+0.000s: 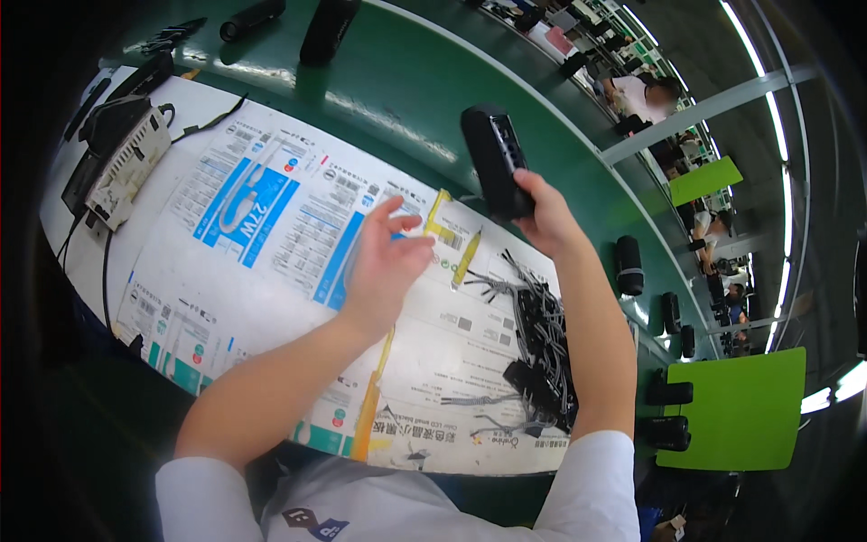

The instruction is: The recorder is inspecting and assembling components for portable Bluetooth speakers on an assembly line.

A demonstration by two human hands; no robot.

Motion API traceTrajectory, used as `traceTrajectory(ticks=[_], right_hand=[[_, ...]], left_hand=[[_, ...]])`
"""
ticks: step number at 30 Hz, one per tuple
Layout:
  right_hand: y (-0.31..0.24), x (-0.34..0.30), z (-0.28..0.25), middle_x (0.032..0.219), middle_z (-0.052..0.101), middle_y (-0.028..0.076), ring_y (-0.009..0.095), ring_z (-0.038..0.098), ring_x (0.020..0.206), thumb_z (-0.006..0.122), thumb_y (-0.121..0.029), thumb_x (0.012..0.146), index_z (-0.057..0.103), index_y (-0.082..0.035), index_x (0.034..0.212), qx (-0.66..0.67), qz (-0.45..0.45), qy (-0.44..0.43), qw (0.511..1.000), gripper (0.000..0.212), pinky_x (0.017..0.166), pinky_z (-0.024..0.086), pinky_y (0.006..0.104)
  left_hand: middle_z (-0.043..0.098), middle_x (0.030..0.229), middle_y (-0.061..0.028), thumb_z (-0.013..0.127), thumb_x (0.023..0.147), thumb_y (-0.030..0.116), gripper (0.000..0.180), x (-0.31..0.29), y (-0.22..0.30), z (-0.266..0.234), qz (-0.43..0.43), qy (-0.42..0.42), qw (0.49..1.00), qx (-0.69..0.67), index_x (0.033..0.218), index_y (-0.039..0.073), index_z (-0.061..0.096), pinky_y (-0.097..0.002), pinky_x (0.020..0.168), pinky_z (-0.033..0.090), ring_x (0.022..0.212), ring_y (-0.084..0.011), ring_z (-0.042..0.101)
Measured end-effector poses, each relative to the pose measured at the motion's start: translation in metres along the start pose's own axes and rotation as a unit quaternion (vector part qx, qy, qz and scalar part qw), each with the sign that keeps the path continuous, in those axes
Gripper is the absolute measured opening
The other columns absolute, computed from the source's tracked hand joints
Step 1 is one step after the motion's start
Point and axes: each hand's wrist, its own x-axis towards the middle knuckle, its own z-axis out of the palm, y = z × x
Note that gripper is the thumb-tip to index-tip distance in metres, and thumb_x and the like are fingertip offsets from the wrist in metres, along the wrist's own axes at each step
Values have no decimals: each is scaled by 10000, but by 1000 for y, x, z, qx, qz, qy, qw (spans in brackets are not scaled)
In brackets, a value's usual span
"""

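Observation:
My right hand (549,217) grips the lower end of a black, rounded device that looks like a portable speaker (492,154). It is held tilted above the far edge of the cardboard-covered work surface (352,190), and a row of small ports or buttons shows along its side. To its left, my left hand (384,266) hovers over the cardboard with fingers apart and slightly curled, holding nothing. Between the hands lies a yellow pen-shaped tool (467,258). Under my right forearm is a heap of grey and black cords (540,339).
A beige box-shaped device (135,158) with cables stands at the left. Beyond the cardboard runs a green conveyor or bench (397,81) carrying more black cylinders, one with a grey band (629,266). Light-green boards (736,411) stand at the right. Other people work farther off.

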Motion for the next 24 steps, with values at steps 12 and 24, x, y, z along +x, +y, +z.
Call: traceTrajectory(ticks=[12, 24], right_hand=[[-7, 128, -55, 1042, 608, 217, 291, 603, 960, 674, -574, 639, 602, 123, 1022, -440, 33, 271, 855, 799, 807, 464, 349], [-9, 122, -63, 993, 617, 257, 324, 636, 875, 675, -676, 570, 531, 170, 1081, -555, 10, 289, 780, 999, 705, 503, 365]], left_hand=[[511, 1081, -74, 636, 796, 74, 530, 0, -3, 3, -8, -105, 986, 126, 1262, 51, 386, -275, 838, 429, 876, -115, 561], [544, 1043, -57, 648, 784, 85, 441, -1, -4, 4, -5, -139, 973, 182, 1186, 56, 470, -276, 813, 432, 846, -114, 570]])
